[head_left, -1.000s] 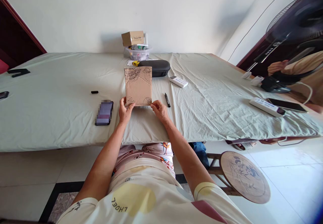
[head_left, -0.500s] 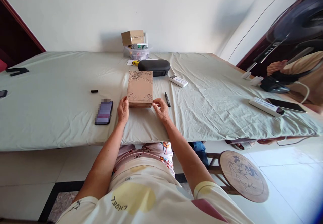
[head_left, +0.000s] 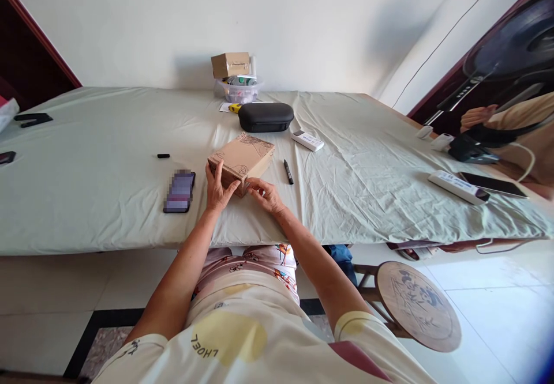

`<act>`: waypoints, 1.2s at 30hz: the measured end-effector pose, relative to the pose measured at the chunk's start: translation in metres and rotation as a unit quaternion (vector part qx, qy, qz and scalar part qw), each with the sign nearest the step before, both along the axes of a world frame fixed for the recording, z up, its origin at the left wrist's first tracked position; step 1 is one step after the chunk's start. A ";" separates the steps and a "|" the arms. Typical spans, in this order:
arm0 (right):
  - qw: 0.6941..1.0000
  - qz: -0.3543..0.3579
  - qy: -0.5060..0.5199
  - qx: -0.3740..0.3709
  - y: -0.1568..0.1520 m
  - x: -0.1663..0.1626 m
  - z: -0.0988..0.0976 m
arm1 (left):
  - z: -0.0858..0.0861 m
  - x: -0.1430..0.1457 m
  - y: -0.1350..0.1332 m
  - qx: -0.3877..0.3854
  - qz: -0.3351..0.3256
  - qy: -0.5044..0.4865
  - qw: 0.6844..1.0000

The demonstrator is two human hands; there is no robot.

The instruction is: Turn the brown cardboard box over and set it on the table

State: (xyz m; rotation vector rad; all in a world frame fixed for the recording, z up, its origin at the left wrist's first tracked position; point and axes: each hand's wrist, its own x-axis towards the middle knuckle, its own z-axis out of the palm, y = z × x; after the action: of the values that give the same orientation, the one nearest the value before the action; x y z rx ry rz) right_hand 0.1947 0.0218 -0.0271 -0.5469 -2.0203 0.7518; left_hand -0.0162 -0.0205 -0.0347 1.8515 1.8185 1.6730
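A brown cardboard box [head_left: 249,156] with dark line drawings on its lid rests turned at an angle on the cloth. My left hand [head_left: 218,189] grips its near left side, thumb along the front face and fingers up by the lid's edge. At the near corner, my right hand [head_left: 265,195] has its thumb and fingertips pinched against the box; whether they hold a flap or an edge there is too small to tell. An uncapped black marker [head_left: 288,172] lies just right of the box. On the left are its black cap [head_left: 163,155] and a smartphone [head_left: 179,191].
Behind the box sit a black zip case [head_left: 265,117], a white power-bank-like device [head_left: 307,140] and a plastic tub [head_left: 239,91] topped by another carton [head_left: 231,65]. Another person's hand [head_left: 476,117] shows at the right. A round wooden stool [head_left: 419,306] stands below the table edge.
The box has been rotated so one corner points toward me. My left hand has shifted onto its near left face, and my right hand has moved left to the near corner.
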 end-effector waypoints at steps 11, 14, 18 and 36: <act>0.991 -0.027 -0.107 0.079 -0.004 -0.004 -0.003 | -0.001 0.011 -0.001 0.056 0.008 0.086 0.995; 0.988 -0.046 -0.130 0.075 -0.005 -0.006 -0.003 | -0.002 0.013 0.000 0.088 -0.011 0.099 0.991; 0.985 -0.111 -0.125 0.034 0.002 0.001 -0.003 | -0.001 0.013 0.000 0.104 -0.018 0.107 0.989; 0.942 -0.316 -0.026 -0.108 0.031 0.027 -0.005 | -0.010 -0.005 0.006 0.078 -0.030 -0.018 0.996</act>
State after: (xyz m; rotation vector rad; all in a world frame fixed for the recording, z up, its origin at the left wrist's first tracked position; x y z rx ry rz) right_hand 0.2216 0.0527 -0.0322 -1.2769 -1.6592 0.5589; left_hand -0.0215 -0.0144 -0.0446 1.9004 1.6445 1.8615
